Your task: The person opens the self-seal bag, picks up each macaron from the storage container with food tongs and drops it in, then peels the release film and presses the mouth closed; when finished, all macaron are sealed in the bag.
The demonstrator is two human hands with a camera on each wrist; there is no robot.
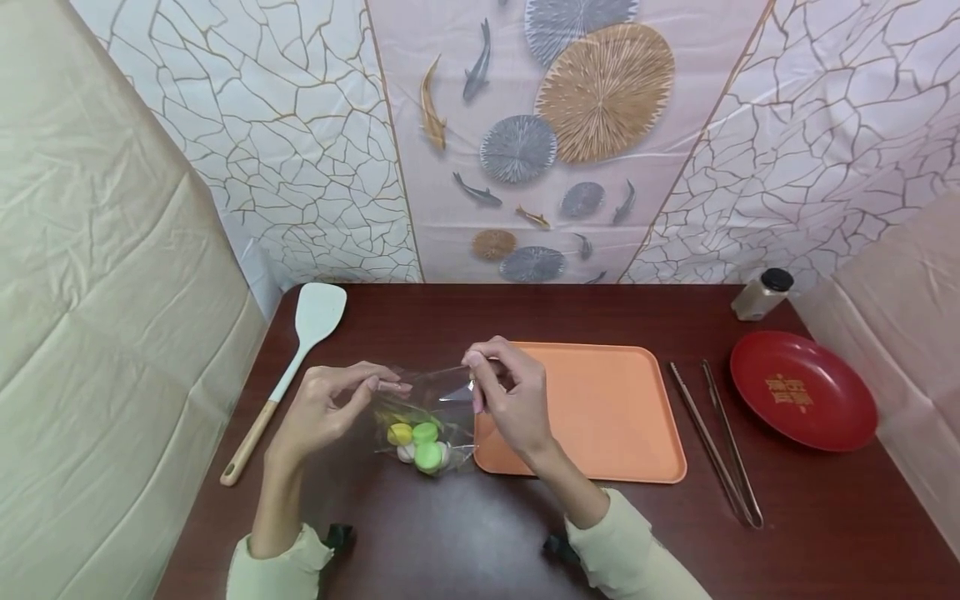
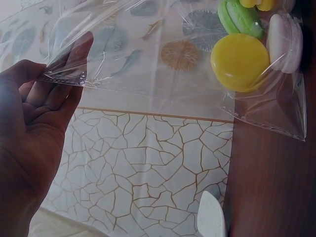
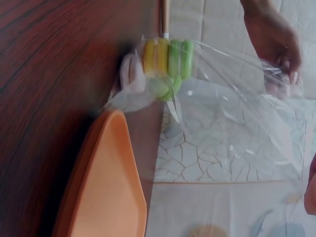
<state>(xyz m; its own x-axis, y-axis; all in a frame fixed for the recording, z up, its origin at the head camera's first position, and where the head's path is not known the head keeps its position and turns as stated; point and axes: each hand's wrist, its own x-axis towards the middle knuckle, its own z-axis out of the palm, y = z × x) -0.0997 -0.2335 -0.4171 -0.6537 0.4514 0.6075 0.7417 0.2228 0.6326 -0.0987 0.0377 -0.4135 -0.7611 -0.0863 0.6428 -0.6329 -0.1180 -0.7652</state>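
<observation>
A clear plastic bag (image 1: 442,400) hangs between both hands, with green (image 1: 428,456), yellow (image 1: 400,434) and pale macarons (image 2: 285,43) gathered in its bottom. My left hand (image 1: 330,408) pinches one upper corner of the bag between thumb and fingers; in the left wrist view the film runs across those fingers (image 2: 81,54). At the opposite upper corner, my right hand (image 1: 513,396) pinches the film, its wrist over the left side of the orange tray (image 1: 600,412). The right wrist view shows the macarons low in the bag, close by the tray's corner.
A white spatula (image 1: 303,350) with a wooden handle lies at the left. To the tray's right are metal tongs (image 1: 723,450) and a red plate (image 1: 802,367). A black-capped jar (image 1: 761,296) stands at the back right, near the patterned cloth wall.
</observation>
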